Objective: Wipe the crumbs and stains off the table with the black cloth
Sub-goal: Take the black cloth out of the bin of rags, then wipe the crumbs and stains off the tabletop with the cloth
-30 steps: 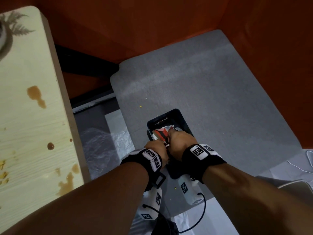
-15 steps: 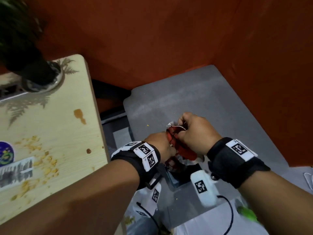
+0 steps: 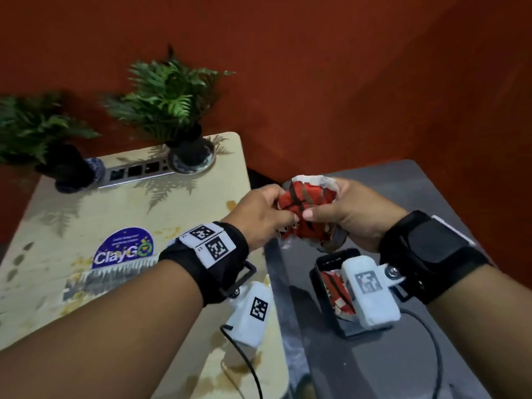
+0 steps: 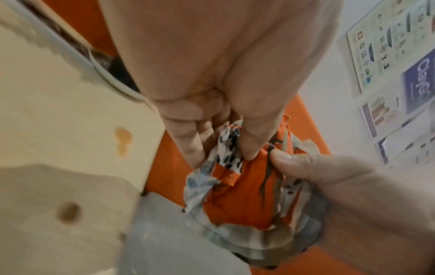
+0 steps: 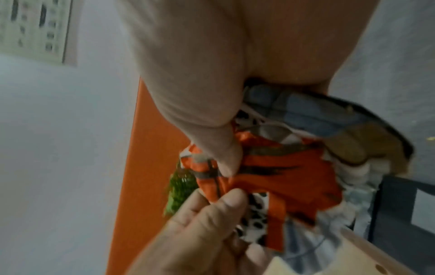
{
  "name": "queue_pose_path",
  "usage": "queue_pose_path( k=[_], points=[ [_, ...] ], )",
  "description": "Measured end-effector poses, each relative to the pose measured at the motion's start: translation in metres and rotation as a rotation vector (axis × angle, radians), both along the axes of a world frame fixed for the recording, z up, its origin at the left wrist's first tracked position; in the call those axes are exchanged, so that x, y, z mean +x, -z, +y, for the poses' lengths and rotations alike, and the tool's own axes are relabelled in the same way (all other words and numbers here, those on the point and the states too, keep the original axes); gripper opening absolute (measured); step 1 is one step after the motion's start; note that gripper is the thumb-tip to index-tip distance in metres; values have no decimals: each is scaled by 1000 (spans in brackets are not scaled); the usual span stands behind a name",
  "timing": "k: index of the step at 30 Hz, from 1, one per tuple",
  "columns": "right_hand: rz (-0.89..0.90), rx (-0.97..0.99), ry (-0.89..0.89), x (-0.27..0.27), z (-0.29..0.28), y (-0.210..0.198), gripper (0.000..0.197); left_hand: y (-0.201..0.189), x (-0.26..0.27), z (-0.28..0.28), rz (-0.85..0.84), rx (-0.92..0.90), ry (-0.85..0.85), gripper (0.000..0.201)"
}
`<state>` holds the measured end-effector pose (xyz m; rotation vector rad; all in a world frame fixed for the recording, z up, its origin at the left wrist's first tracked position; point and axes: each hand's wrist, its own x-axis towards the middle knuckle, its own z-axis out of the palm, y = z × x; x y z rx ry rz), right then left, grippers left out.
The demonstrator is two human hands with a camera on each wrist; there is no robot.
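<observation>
Head view: both hands point(image 3: 260, 217) point(image 3: 349, 216) pinch crumpled red patterned cloth point(image 3: 306, 210)

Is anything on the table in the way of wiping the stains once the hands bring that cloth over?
Both hands, left hand and right hand, hold a red patterned cloth beside the table. Two potted plants and a socket strip stand only along the far edge; the stains nearer lie uncovered.
</observation>
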<state>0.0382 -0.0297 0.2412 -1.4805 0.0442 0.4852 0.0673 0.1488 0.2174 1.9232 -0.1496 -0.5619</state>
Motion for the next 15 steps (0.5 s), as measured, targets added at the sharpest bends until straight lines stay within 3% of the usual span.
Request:
queue_pose_path(
  k=[2, 4, 6, 8, 11, 15],
  points=[
    [-46, -118, 31, 14, 27, 5, 39, -6, 3, 29, -108, 130, -50, 15],
    [-144, -261, 57, 32, 54, 12, 35, -10, 5, 63, -259, 425, -31, 23],
    [-260, -484, 39, 53, 78, 19, 24, -14, 4, 96, -328, 755, 68, 37],
    [-340, -705, -1, 71, 99, 27, 18, -13, -2, 123, -294, 980, 210, 40],
    [-426, -878, -65, 91, 122, 36, 30, -3, -14, 150, -241, 1110, 443, 28],
    [-550, -936, -268, 105, 144, 58, 36, 20, -24, 175, -238, 1174, 599, 28]
  ],
)
